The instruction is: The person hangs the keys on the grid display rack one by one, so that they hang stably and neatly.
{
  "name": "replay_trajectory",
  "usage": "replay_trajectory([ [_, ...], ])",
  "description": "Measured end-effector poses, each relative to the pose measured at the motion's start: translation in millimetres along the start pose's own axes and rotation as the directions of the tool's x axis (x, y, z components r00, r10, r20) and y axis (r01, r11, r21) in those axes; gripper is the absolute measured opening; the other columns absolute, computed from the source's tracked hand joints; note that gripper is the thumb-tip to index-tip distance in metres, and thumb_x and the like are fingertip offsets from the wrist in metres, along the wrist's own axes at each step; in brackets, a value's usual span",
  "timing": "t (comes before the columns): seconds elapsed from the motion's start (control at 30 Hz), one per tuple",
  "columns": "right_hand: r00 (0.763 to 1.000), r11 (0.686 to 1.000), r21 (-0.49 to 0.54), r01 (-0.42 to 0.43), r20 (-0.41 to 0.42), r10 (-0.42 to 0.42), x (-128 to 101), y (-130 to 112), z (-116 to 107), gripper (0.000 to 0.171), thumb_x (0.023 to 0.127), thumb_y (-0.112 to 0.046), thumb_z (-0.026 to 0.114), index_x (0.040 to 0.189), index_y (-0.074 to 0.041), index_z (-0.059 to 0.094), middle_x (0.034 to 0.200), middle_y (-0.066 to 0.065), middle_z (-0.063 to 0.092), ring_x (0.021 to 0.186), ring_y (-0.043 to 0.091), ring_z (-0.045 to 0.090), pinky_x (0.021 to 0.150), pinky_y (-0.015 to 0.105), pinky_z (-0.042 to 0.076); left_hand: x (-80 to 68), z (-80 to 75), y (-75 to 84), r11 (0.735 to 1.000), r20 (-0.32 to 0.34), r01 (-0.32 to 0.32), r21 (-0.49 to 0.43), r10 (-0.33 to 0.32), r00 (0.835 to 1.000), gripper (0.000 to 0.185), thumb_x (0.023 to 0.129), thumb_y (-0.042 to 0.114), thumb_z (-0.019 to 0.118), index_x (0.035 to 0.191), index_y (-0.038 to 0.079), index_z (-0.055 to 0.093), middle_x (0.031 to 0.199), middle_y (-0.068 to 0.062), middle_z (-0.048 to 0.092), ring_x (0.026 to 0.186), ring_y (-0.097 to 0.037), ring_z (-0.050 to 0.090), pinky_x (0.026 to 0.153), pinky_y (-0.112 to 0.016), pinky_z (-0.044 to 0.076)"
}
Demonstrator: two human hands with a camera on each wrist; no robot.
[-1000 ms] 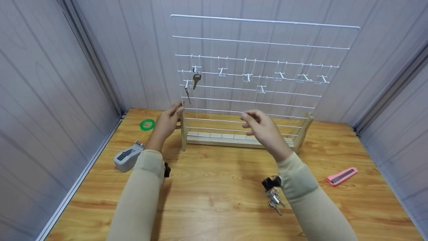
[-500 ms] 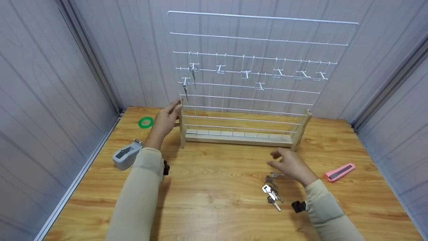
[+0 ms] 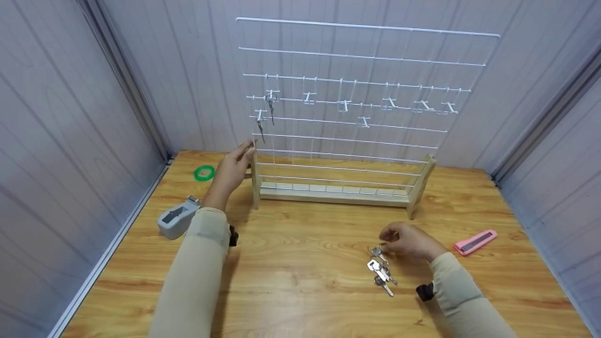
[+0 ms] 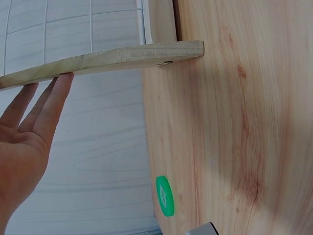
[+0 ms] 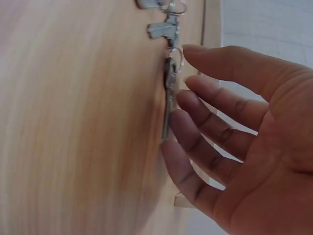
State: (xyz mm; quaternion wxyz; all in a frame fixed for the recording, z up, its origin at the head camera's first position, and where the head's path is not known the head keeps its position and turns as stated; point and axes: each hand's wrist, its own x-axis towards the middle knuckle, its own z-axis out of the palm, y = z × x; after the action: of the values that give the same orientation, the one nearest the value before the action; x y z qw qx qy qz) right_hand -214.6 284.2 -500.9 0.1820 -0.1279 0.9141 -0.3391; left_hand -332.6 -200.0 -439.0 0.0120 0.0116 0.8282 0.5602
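1. Right hand (image 3: 408, 240): low over the counter (image 3: 300, 281), fingers loosely spread and only slightly bent, fingertips (image 5: 172, 149) touching the top key of the key bunch (image 3: 381, 270). Nothing gripped yet.
2. Left hand (image 3: 231, 170): fingers straight, tips resting against the wooden upright (image 3: 256, 180) of the rack; flat and open, holding nothing, steadying the frame.
3. Key bunch: lies flat on the counter in front of the rack, several keys fanned out, the top key (image 5: 168, 105) lying along the right fingers.
4. Handling note: best to pinch a single key by its head between thumb and forefinger, so that the rest stay down; the keys lie close together and could snag.
5. Wire rack (image 3: 357, 94): upright in a wooden base, a row of small hooks across it; two hung keys (image 3: 265, 112) at its left, the remaining hooks bare.
6. Also on the counter: green tape roll (image 3: 204, 172), grey device (image 3: 176, 218), pink utility knife (image 3: 475, 242).
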Motion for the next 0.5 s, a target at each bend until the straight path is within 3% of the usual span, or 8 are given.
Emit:
replay_trajectory([
  [0.2, 1.000, 1.000, 0.014, 0.019, 0.004, -0.019, 5.3, 3.3, 3.7, 0.026, 0.091, -0.009, 0.083, 0.110, 0.003, 0.070, 0.100, 0.012, 0.071, 0.090, 0.016, 0.063, 0.070, 0.017, 0.054, 1.9, 1.2, -0.8, 1.000, -0.012, -0.016, -0.001, 0.016, 1.000, 0.057, 0.110, 0.056, 0.048, 0.164, 0.042, 0.041, 0.172, -0.012, 0.041, 0.144, -0.042, 0.059, 0.110, -0.056, 0.062],
  [0.5, 1.000, 1.000, -0.014, -0.021, -0.006, 0.021, 6.5, 0.7, 3.6, 0.016, 0.090, -0.010, 0.083, 0.096, -0.001, 0.072, 0.088, 0.006, 0.072, 0.079, 0.013, 0.062, 0.067, 0.021, 0.053, 2.6, 0.4, -0.5, 1.000, -0.026, -0.015, -0.001, 0.015, 1.000, 0.055, 0.110, 0.055, 0.048, 0.163, 0.042, 0.043, 0.173, -0.010, 0.041, 0.144, -0.042, 0.059, 0.109, -0.055, 0.062],
])
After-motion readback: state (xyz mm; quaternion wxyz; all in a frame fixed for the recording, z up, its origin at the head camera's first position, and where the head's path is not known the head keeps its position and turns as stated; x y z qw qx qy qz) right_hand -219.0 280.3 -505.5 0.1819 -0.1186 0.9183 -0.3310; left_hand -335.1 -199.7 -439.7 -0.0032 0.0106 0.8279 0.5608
